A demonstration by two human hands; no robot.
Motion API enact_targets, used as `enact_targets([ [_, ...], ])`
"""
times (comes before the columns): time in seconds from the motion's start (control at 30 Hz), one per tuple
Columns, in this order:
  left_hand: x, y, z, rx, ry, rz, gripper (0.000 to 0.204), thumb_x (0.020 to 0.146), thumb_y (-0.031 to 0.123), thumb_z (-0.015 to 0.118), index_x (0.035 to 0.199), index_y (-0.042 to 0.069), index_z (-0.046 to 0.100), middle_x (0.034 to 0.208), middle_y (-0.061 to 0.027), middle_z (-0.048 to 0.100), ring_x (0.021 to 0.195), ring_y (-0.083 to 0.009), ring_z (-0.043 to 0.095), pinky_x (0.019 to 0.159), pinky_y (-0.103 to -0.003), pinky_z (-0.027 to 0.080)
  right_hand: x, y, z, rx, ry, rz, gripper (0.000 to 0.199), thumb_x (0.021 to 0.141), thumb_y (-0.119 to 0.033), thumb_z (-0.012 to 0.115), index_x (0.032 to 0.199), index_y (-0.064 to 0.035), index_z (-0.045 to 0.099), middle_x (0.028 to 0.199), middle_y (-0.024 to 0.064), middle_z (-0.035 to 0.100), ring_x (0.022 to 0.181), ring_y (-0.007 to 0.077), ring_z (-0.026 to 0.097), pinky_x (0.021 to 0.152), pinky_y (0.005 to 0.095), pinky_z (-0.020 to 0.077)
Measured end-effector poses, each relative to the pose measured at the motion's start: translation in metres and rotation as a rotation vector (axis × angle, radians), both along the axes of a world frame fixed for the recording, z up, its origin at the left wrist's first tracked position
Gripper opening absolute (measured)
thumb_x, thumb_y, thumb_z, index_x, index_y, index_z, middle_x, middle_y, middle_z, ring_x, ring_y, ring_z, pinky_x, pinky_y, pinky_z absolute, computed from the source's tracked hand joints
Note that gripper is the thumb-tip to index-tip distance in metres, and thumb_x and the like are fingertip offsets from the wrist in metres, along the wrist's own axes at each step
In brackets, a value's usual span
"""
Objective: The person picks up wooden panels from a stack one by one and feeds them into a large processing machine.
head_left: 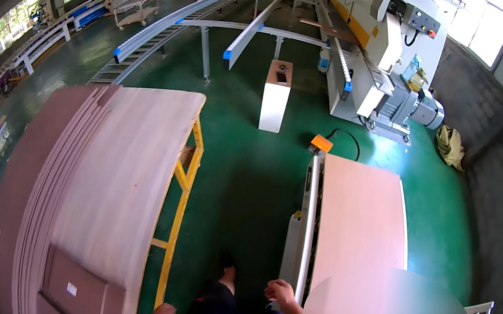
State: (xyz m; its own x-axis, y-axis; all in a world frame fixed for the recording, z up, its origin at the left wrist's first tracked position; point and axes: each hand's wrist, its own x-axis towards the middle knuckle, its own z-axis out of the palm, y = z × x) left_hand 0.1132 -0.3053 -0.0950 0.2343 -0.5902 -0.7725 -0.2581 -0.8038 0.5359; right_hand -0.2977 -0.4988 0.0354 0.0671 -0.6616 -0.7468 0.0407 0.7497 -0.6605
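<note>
My left hand (pixel 164 313) hangs low beside the yellow frame (pixel 169 256) of the panel stack, its fingers curled in with nothing seen in them. Across my body, my right hand (pixel 282 292) is closed into a loose fist, and no object shows in it. It is nearest the metal edge of a waist-high table with a light wooden top (pixel 361 215). Left of me lies a large pale wood panel (pixel 132 157), with several brown boards (pixel 56 171) along its far side. A smaller brown panel (pixel 73 290) rests on the near end.
Ahead stands a white pedestal (pixel 273 104) with a dark object on top. Beyond are roller rails (pixel 252 31) and a large white machine (pixel 374 58) with a motor (pixel 409 110). An orange foot pedal (pixel 321 144) with a cable sits on the green floor. A blurred patch covers the lower right.
</note>
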Motion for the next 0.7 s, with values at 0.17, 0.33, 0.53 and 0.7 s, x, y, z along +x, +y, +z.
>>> enact_targets([
  [0.17, 0.055, -0.026, -0.103, 0.397, 1.183, 0.451, 0.03, 0.079, 0.029, 0.054, 0.096, 0.005, 0.06, 0.079, -0.0145, 0.061, 0.074, -0.0296, 0.06, 0.066, -0.041, 0.046, 0.007, -0.064, -0.009, 0.034, -0.038, 0.049, 0.017, 0.085, -0.011, 0.054, 0.099, -0.0007, 0.057, 0.079, 0.0126, 0.065, 0.062, 0.0184, 0.062, 0.054, 0.0283, 0.0503],
  [0.33, -0.002, -0.191, -0.085, 0.05, 0.246, -0.023, 0.02, 0.081, 0.022, 0.056, 0.092, 0.006, 0.059, 0.081, -0.0115, 0.061, 0.077, -0.0233, 0.059, 0.069, -0.039, 0.048, -0.005, -0.179, 0.022, -0.031, 0.041, 0.029, 0.017, 0.084, -0.013, 0.055, 0.096, -0.0005, 0.057, 0.075, 0.0098, 0.062, 0.061, 0.0168, 0.059, 0.053, 0.0267, 0.0481],
  [0.53, -0.054, -0.427, 0.026, -0.235, 0.216, 0.088, 0.015, 0.084, 0.015, 0.055, 0.092, 0.002, 0.058, 0.082, -0.0093, 0.062, 0.07, -0.0171, 0.06, 0.066, -0.029, 0.05, -0.029, -0.338, 0.061, -0.228, 0.08, -0.044, 0.019, 0.085, -0.017, 0.052, 0.098, -0.0031, 0.056, 0.075, 0.0099, 0.061, 0.062, 0.0178, 0.059, 0.054, 0.0291, 0.0487],
  [0.7, -0.047, -0.514, 0.072, -0.433, 0.199, 0.011, 0.017, 0.084, 0.016, 0.055, 0.093, 0.002, 0.058, 0.08, -0.0086, 0.062, 0.067, -0.0162, 0.06, 0.059, -0.029, 0.049, -0.022, -0.434, 0.075, -0.245, -0.137, -0.144, 0.017, 0.087, -0.015, 0.05, 0.098, -0.0027, 0.054, 0.076, 0.0129, 0.063, 0.064, 0.0224, 0.061, 0.058, 0.0338, 0.0512],
])
